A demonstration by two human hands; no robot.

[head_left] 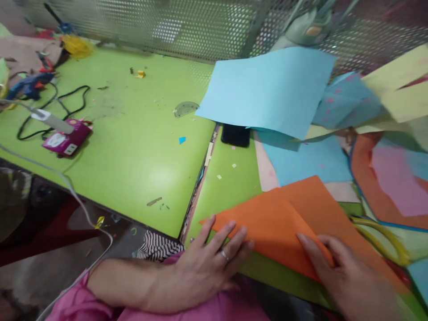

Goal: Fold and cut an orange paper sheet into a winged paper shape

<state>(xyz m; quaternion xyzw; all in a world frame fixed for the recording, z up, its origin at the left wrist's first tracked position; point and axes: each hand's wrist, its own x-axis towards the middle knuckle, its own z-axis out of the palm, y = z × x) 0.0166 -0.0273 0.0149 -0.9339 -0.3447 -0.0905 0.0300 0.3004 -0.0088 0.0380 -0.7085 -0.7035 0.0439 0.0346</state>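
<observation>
A sheet of orange paper [267, 218] lies at the front edge of the green table, one part folded over into a long point toward the left. My left hand [217, 254] rests flat on that pointed end, fingers spread, a ring on one of them. With thumb and fingers, my right hand [341, 267] pinches the edge of the folded flap, which stands slightly raised. The yellow handles of scissors [384, 236] show just right of the orange paper; the rest of them is hidden.
Blue paper [267, 89] lies behind, partly over a black phone [236, 135]. More coloured sheets [401, 178] pile up at the right. A protractor [186, 109], a purple power adapter [67, 138] with a white plug, and paper scraps are on the left tabletop [133, 133]. A perforated metal panel [200, 26] stands behind.
</observation>
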